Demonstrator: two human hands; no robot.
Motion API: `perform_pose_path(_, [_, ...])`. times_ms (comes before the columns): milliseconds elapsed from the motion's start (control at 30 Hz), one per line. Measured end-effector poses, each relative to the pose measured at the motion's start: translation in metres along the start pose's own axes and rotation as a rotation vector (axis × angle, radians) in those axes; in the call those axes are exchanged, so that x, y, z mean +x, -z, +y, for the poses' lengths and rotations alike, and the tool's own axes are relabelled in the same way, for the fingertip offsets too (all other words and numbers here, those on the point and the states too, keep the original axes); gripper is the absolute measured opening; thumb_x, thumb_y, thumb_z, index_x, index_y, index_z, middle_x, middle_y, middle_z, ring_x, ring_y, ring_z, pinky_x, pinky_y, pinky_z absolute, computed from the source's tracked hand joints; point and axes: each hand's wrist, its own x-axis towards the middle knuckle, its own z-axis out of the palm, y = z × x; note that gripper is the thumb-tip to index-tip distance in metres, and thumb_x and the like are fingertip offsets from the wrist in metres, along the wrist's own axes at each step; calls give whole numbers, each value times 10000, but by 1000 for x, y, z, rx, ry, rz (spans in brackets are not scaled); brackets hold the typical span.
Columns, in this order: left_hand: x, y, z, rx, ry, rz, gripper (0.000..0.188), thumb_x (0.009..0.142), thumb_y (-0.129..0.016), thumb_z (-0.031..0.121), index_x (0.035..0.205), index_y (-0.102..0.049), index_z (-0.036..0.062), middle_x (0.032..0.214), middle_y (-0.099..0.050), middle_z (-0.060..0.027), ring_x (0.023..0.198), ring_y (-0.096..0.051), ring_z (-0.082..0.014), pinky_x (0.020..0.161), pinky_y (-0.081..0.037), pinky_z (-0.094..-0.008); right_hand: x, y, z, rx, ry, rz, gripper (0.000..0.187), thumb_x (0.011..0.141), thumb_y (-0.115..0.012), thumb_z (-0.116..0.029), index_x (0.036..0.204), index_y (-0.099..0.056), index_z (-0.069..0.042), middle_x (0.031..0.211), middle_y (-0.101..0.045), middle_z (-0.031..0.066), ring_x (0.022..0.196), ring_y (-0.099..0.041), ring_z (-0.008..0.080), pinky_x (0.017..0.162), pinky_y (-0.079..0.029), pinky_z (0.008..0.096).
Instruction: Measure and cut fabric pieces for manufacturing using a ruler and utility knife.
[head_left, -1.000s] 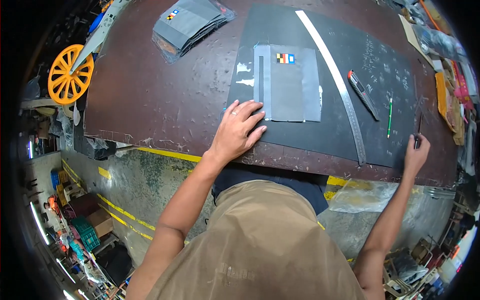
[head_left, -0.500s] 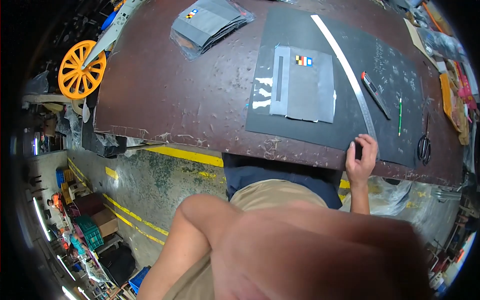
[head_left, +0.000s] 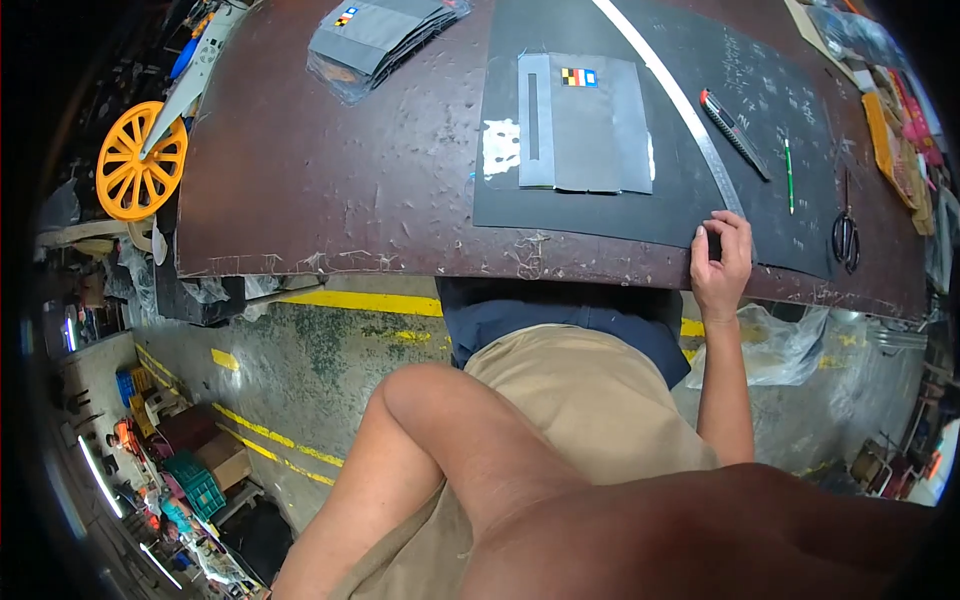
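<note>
My right hand [head_left: 722, 262] is at the table's near edge, thumb and fingers curled together over the lower end of a long steel ruler [head_left: 672, 92]. The ruler lies slantwise on a black cutting mat [head_left: 590, 212]. Left of it, a flat grey fabric panel [head_left: 610, 130] with a slot and a small coloured flag patch rests on the mat. To the right lie a red-and-black utility knife [head_left: 735, 135] and a green pencil [head_left: 790, 178]. My left arm [head_left: 440, 420] is bent across my body; its hand is out of view.
Stacked grey panels [head_left: 375, 40] in clear plastic lie at the back of the brown table [head_left: 320, 180]. Black scissors [head_left: 846, 240] sit at the right. An orange spoked wheel [head_left: 140, 160] stands beyond the left edge. Tools and packets crowd the right side.
The view has shifted, so the table sits higher in the picture. My left arm has moved lower, uncovering more of my tan clothing and right forearm. My right hand stays at the ruler's end.
</note>
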Motion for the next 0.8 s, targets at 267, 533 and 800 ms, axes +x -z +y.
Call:
perform_pose_path(267, [20,-3,-21,-65,-19,-102,60,898,-661,-23,926,-688,23,969,-667,-129,795,-668,-267,719,-579,-385,3,3,3,-23,-18,-8,130,873,-727,-31,995,-683,-17,1137,-674,155,1023,-663,343,912,-529,424])
perform_pose_path(533, [30,9,-35,-132,-37,-199,60,881,-659,-23,897,-688,27,968,-670,-121,787,-665,-262,721,-574,-376,-3,1,14,-24,-22,-10,133,862,-731,-25,987,-685,-31,1121,-683,143,1015,-666,338,914,-522,425])
perform_pose_path(800, [39,13,-34,-189,-47,-280,63,864,-656,-22,868,-688,32,967,-673,-113,778,-661,-257,722,-569,-367,0,-7,17,-4,-23,6,137,858,-734,-21,985,-683,-33,1122,-683,143,1007,-667,338,905,-515,422])
